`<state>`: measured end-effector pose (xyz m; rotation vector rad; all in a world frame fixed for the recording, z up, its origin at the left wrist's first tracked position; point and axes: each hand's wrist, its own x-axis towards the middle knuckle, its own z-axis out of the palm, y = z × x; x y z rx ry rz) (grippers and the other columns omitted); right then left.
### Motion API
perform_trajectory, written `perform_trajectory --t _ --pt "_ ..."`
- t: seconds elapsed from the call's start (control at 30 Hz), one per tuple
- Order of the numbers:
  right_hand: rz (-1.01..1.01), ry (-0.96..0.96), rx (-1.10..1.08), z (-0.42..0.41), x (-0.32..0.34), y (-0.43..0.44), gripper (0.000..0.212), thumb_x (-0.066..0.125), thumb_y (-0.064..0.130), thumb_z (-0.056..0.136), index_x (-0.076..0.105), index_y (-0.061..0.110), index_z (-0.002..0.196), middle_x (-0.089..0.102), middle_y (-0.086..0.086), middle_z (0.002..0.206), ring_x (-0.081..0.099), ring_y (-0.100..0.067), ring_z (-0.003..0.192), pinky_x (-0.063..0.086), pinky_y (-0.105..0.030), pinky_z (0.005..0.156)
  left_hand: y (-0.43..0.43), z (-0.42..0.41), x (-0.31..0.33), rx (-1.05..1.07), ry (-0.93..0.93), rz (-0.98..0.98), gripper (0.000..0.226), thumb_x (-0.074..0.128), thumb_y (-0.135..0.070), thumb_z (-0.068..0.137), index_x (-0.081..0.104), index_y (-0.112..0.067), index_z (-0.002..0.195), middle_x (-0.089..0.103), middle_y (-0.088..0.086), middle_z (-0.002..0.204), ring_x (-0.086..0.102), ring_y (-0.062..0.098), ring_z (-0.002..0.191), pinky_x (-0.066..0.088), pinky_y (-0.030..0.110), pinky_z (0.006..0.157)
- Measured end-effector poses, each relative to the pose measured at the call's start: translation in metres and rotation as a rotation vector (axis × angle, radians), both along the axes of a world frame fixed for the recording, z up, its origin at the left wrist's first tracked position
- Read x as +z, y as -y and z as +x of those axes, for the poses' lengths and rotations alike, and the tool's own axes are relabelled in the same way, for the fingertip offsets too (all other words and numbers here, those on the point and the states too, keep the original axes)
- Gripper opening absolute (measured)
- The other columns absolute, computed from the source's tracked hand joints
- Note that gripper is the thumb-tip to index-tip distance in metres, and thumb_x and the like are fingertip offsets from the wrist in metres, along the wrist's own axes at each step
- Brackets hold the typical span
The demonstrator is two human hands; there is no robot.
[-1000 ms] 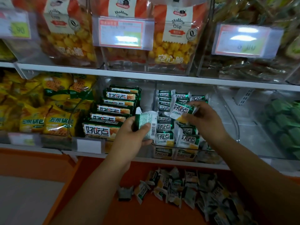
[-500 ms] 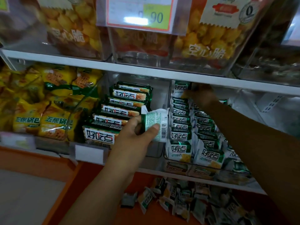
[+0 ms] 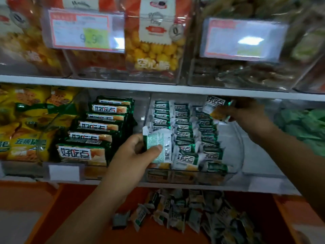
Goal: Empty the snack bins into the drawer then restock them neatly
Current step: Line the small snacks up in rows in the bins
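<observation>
Below both hands, nearest to me, I saw the orange drawer (image 3: 82, 208) standing open, with a loose heap of small snack packets (image 3: 175, 213) scattered across its floor. Just above it, the left hand (image 3: 130, 155) was curled round one small packet (image 3: 159, 147), thumb pressed across its pale green back and the barcode edge turned toward me. It held that packet in front of the left front corner of the clear bin (image 3: 237, 155).

Behind that hand, the bin carried tidy rows of the same white-and-green packets (image 3: 186, 138), standing on edge and running back from the front wall along the bin's left and middle parts. Farther back and off to the right, the right hand (image 3: 246, 115) gripped a second packet (image 3: 217, 106) over the rear end of the right-hand row, close under the upper shelf (image 3: 158, 88). I noted the two hands were well apart, each clamped on its own packet.

Left of the left hand, a neighbouring bin held larger green packs (image 3: 98, 127) stacked in a stepped row, and beyond those sat yellow bags (image 3: 26, 124). Right of the right hand I could only make out a blurred pile of green wrappers (image 3: 302, 127). Above both hands, on the upper shelf, clear bins held bags of yellow puffed snacks (image 3: 153, 50), with price tags (image 3: 82, 30) fixed to their fronts; their print was too blurred for me to read.
</observation>
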<state>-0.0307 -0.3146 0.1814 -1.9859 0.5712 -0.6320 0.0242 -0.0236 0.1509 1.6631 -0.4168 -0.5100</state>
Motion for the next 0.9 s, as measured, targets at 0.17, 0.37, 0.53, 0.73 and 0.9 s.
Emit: perform_trajectory --t 0.17,0.37,0.53,0.73,0.9 --pt "0.104 0.108 -0.141 -0.068 -0.004 0.066 0.031 0.079 0.005 0.073 0.056 0.023 0.083 0.061 -0.004 0.083 0.06 0.002 0.055 0.046 -0.015 0.05 0.067 -0.034 0.007 -0.073 0.031 0.004 0.037 0.066 -0.037 0.09 0.051 -0.033 0.124 0.058 -0.023 0.1 0.068 -0.003 0.077 0.055 0.016 0.066" --pt "0.1 -0.071 -0.125 -0.06 -0.062 0.137 0.046 0.071 -0.023 0.066 0.059 0.001 0.104 0.052 0.0 0.082 0.058 -0.021 0.081 0.051 -0.012 0.056 0.149 -0.051 0.003 -0.054 0.079 0.009 0.015 0.066 -0.033 0.091 0.058 -0.034 0.104 0.055 -0.027 0.085 0.07 0.017 0.09 0.054 0.047 0.091" --pt "-0.09 -0.284 -0.026 -0.014 -0.09 0.152 0.033 0.069 -0.007 0.079 0.059 0.016 0.1 0.05 0.005 0.077 0.053 -0.014 0.069 0.038 -0.01 0.046 0.174 -0.046 -0.016 0.034 0.055 0.007 0.022 0.065 -0.031 0.092 0.048 -0.038 0.078 0.06 -0.024 0.068 0.069 0.004 0.072 0.056 0.034 0.085" --pt "-0.171 -0.335 0.039 0.027 -0.116 0.165 0.031 0.074 0.006 0.08 0.064 0.021 0.104 0.057 -0.006 0.09 0.052 -0.017 0.069 0.035 -0.003 0.04 0.18 -0.05 -0.022 0.024 0.05 -0.057 0.031 0.062 -0.02 0.093 0.043 -0.039 0.078 0.057 -0.037 0.055 0.052 -0.024 0.052 0.039 -0.001 0.047" --pt "-0.249 -0.342 -0.009 0.037 -0.131 0.165 0.034 0.07 0.015 0.085 0.063 0.023 0.118 0.06 -0.011 0.111 0.06 -0.019 0.08 0.044 -0.019 0.063 0.175 -0.049 -0.03 0.071 0.045 -0.081 0.018 0.066 -0.029 0.089 0.061 -0.033 0.106 0.073 -0.017 0.097 0.072 0.005 0.076 0.054 0.022 0.071"
